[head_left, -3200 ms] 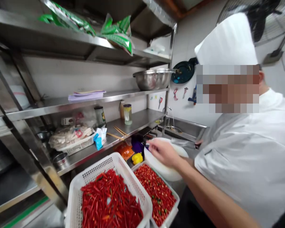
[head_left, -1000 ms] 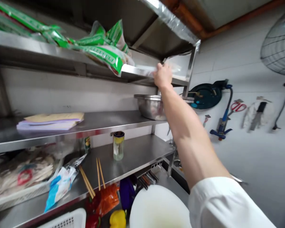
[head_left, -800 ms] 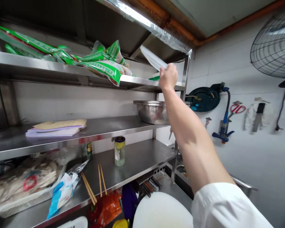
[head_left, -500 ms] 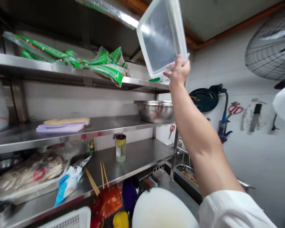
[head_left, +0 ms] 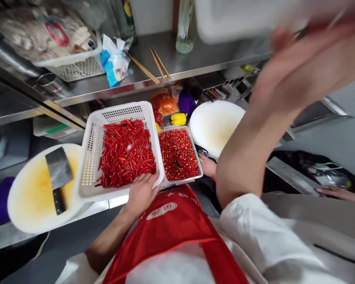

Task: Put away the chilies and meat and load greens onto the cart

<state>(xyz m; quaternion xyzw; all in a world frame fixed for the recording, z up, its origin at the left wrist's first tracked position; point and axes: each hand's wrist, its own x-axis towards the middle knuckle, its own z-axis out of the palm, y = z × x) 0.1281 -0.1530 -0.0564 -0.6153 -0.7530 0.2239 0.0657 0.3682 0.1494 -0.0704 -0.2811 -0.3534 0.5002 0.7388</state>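
1. the right hand (head_left: 296, 59) is raised and blurred; its grip is closed on a pale tub (head_left: 239, 17), the thumb against the edge.
2. the tub is in the air at the top of the view, partly cut off, and covers part of the steel shelf (head_left: 213, 55) behind it.
3. the left hand (head_left: 142, 195) holds the near rim of a white basket (head_left: 91, 154), fingers lapped over the edge.
4. whole red chillies (head_left: 127, 154) lie heaped in the basket (a few green stems show among them).
5. just right of it, a box (head_left: 182, 180) is full of chopped chillies (head_left: 177, 154); another person's hand (head_left: 207, 165) is at its right side.
6. a cleaver (head_left: 59, 169) lies on the yellow-stained left board (head_left: 29, 193), well left of the chillies.
7. the right board (head_left: 213, 122) is beyond the box; near it are a yellow pepper (head_left: 179, 119) and an orange packet (head_left: 167, 105).
8. chopsticks (head_left: 144, 70) and a blue-and-white packet (head_left: 115, 63) lie on the shelf.
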